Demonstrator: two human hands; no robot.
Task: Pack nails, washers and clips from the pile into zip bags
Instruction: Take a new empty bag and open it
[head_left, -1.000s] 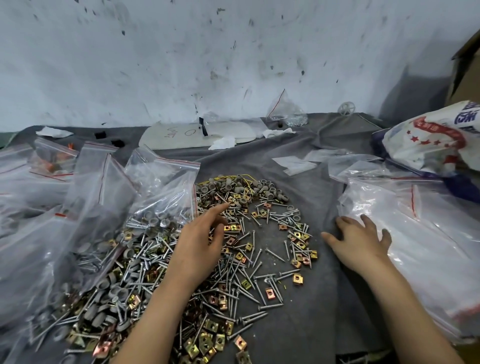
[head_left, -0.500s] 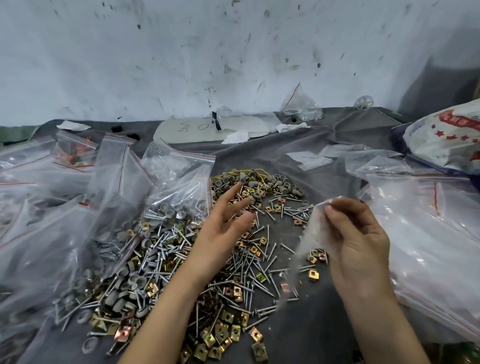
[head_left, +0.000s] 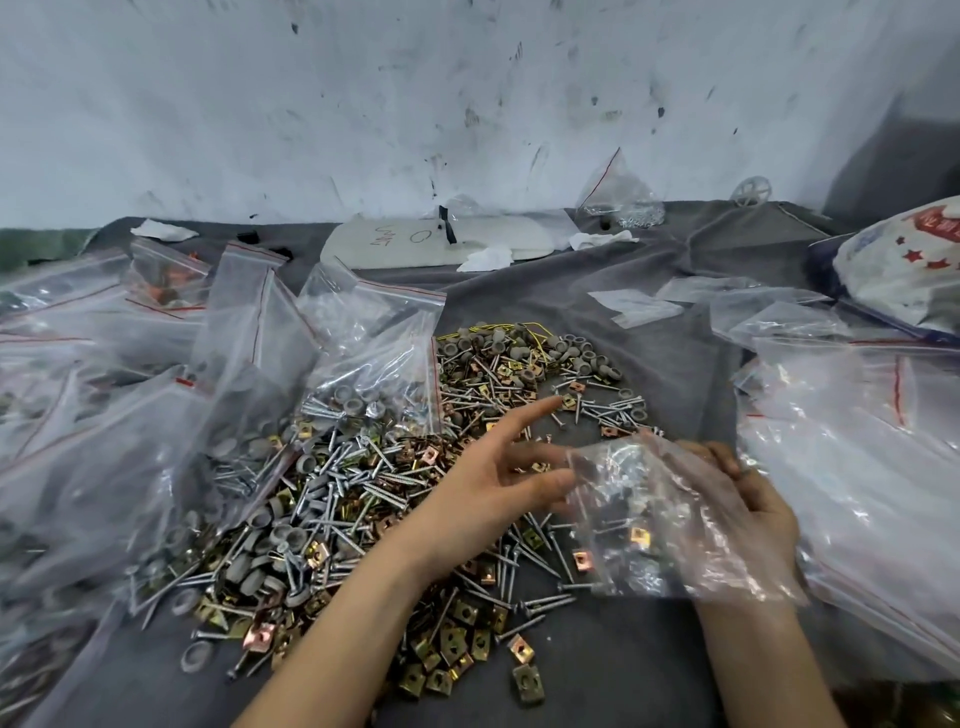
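Pinching a zip bag (head_left: 649, 519) in my right hand (head_left: 763, 499), I hold my left hand (head_left: 493, 488) loose-fingered beside it, ready to part its mouth.

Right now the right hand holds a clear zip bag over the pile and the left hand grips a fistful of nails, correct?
Not quite. In the head view the left hand is open, fingers spread above the pile, gripping nothing. The right hand does hold the clear zip bag over the pile.
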